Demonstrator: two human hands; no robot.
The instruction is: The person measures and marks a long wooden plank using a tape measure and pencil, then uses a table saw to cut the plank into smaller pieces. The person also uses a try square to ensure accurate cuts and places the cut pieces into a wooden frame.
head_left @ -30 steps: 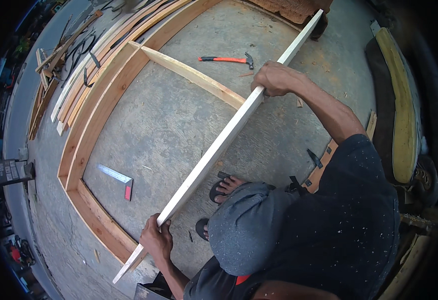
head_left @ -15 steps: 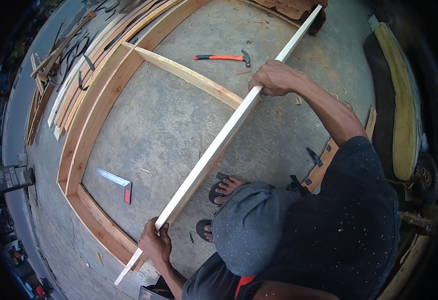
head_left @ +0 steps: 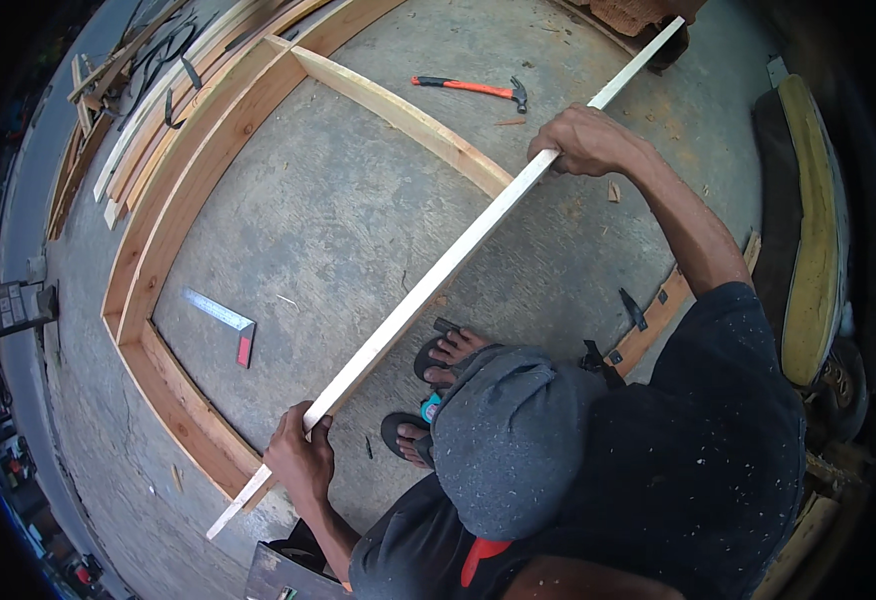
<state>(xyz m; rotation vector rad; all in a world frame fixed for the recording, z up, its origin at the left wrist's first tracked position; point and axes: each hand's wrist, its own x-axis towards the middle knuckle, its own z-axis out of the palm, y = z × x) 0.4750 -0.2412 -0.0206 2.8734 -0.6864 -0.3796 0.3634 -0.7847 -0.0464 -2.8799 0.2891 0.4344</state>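
A long pale wooden strip (head_left: 428,285) runs diagonally along the near side of a wooden frame (head_left: 173,225), and its lower end sticks out past the frame's corner. My left hand (head_left: 299,452) is closed round the strip near that lower end. Farther up, my right hand (head_left: 586,142) grips it just beyond where a crosspiece (head_left: 408,120) meets it. Whether the strip rests on a frame board or is held against it, I cannot tell. Inside the frame lies a try square (head_left: 223,312) with a red handle. A claw hammer (head_left: 468,88) with an orange and black handle lies past the crosspiece.
Stacked boards (head_left: 153,150) lie outside the frame's far side. My sandalled feet (head_left: 458,350) stand by the strip, with a small round teal object (head_left: 431,406) beside them. A board with black fittings (head_left: 653,315) and a long yellow-topped piece (head_left: 811,230) lie at right.
The view has shifted, moving most floor items up in the picture. Both hands keep their hold on the strip. The teal object by my feet has come into sight.
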